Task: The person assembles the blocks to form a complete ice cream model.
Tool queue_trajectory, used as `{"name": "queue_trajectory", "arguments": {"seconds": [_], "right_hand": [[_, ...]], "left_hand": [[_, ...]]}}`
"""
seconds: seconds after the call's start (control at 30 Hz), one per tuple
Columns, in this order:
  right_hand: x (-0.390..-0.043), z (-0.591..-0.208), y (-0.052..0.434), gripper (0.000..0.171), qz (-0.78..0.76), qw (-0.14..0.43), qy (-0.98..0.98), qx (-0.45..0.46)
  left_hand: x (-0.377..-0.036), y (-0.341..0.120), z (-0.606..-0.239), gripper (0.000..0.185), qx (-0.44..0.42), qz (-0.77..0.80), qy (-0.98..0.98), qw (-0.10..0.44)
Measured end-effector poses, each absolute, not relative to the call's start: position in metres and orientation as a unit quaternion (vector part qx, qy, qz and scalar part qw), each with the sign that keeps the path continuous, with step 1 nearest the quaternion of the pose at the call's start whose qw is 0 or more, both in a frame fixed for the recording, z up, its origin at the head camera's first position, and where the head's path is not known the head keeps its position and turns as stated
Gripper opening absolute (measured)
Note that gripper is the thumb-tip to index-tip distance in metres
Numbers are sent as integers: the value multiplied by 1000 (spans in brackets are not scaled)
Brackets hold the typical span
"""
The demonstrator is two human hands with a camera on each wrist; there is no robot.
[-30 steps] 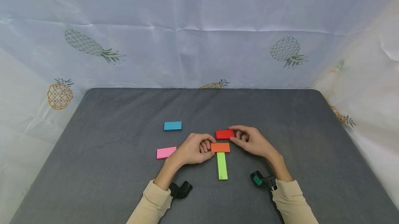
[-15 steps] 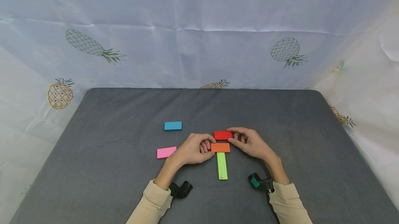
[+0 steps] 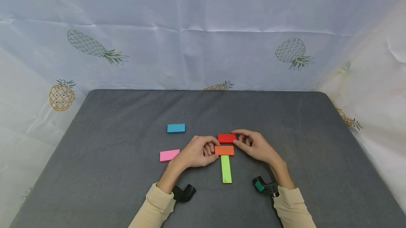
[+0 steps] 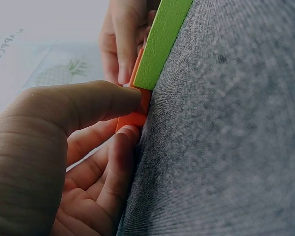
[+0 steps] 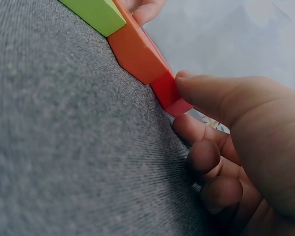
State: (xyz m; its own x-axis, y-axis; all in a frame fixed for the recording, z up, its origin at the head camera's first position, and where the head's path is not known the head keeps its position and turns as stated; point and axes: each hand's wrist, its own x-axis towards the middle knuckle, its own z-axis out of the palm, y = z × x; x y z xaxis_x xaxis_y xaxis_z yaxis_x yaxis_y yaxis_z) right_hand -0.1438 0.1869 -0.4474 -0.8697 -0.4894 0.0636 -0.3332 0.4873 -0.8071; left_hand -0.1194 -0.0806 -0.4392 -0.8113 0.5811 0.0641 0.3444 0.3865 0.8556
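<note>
An orange block [image 3: 225, 151] lies flat on the grey table, and the left hand [image 3: 198, 152] pinches its left end between thumb and fingers. Just behind it, a red block [image 3: 226, 138] lies nearly parallel, set slightly to the left. The right hand [image 3: 252, 144] grips the red block's right end, thumb at the front corner and index finger at the back. A lime green block [image 3: 226, 170] runs from the orange block's front side toward the person, forming a T; in the left wrist view the green block [image 4: 160, 46] meets the orange one beside the thumb.
A pink block [image 3: 169, 155] lies left of the left hand, its right end close to the wrist. Farther back stands a blue block [image 3: 176, 128], flat on the table [image 3: 127, 171]. A pineapple-print curtain [image 3: 196, 55] hangs behind the table's far edge.
The right hand has slid the red block a little left and toward the person, nearer the orange block. The left hand has stayed in place on the orange block.
</note>
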Motion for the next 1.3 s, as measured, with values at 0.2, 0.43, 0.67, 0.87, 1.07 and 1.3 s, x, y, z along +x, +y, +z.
{"name": "queue_trajectory", "arguments": {"seconds": [0.2, 0.43, 0.67, 0.87, 1.07, 1.3], "right_hand": [[-143, -447, 185, 31, -443, 83, 860, -240], [-142, -446, 183, 31, -440, 83, 861, -243], [-142, -447, 182, 32, -442, 82, 858, -246], [-142, -447, 182, 32, -442, 80, 859, -246], [-141, -448, 183, 31, -443, 79, 859, -245], [-141, -447, 184, 32, -443, 78, 857, -249]], "left_hand": [[-120, -81, -439, 27, 284, 486, 817, 122], [-119, -83, -439, 31, 288, 490, 814, 118], [-119, -84, -439, 36, 288, 491, 813, 121], [-120, -84, -440, 32, 290, 492, 812, 116], [-121, -83, -441, 27, 293, 491, 813, 110], [-120, -83, -440, 28, 296, 497, 808, 111]]}}
